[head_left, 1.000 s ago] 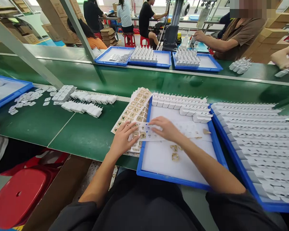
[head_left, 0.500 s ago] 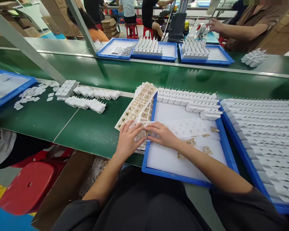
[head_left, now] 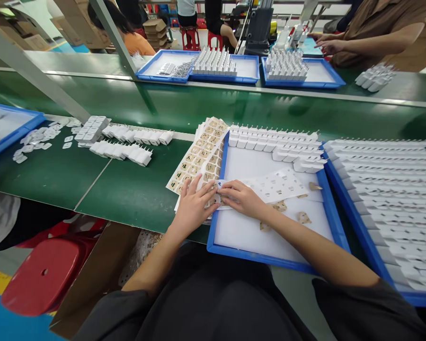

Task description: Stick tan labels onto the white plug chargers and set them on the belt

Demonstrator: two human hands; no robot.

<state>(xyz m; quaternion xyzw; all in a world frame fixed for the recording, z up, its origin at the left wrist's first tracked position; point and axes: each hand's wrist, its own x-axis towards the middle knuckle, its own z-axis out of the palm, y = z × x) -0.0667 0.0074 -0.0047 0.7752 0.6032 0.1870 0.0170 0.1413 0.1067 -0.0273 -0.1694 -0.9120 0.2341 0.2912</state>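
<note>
A fanned stack of sticker sheets (head_left: 198, 156), printed with tan and brown shapes, lies beside and partly against the blue tray's left rim. My left hand (head_left: 193, 208) rests on its lower end with the fingers spread. Close by, my right hand (head_left: 244, 200) has its fingers together at the left end of a white sheet with small cut-outs (head_left: 275, 184), which stretches across the tray behind the hand. The fingertips of both hands nearly meet. What lies beneath them is mostly hidden.
The blue tray (head_left: 262, 258) holds rows of white pronged plug housings (head_left: 277, 142) and torn tan scraps (head_left: 303, 218). Another tray full of white parts (head_left: 386, 199) stands right. More housings (head_left: 122, 150) and small white plates (head_left: 39, 137) lie left. A red stool (head_left: 44, 274) stands below; co-workers sit opposite.
The view has shifted slightly. The white sheet's right part has risen a little and shows more clearly. My hands stay at the same place on the stack, with small finger movements.
</note>
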